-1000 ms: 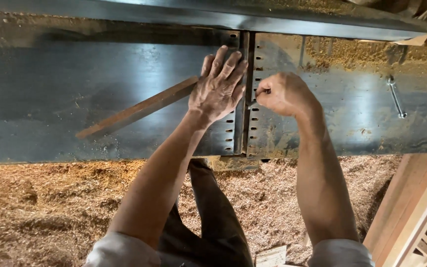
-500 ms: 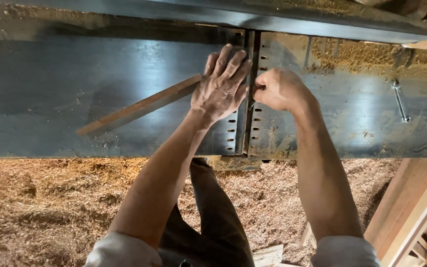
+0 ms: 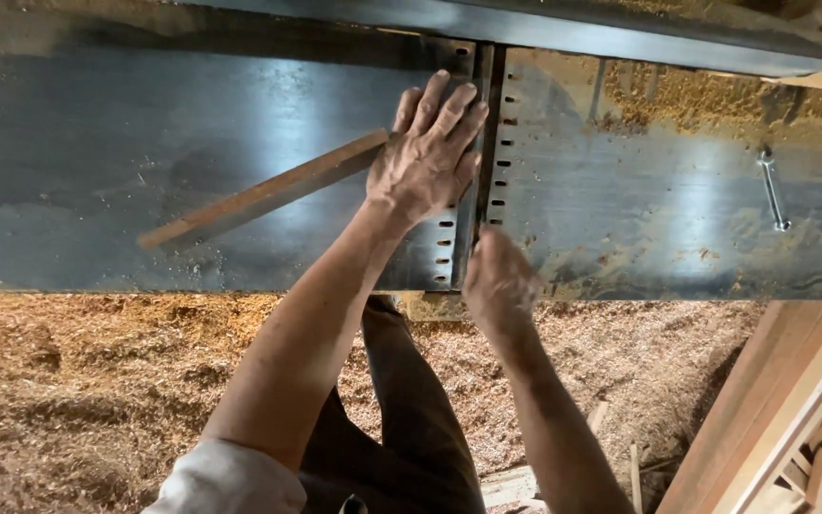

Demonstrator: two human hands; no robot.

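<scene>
Two bare hands work at a metal machine table (image 3: 145, 124): the left hand (image 3: 425, 157) presses flat, fingers spread, on a wooden strip (image 3: 259, 195) beside the slotted gap (image 3: 482, 143), while the right hand (image 3: 499, 281), blurred, grip unclear, hovers at the table's near edge.

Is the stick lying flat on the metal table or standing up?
Lying flat. The wooden stick rests slantwise on the metal table, its end under the left hand.

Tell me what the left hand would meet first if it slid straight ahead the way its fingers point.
Probably the dark gap between the two metal tables, right at the left hand's fingertips, then the far table's slotted edge. Depth is hard to judge from above.
</scene>
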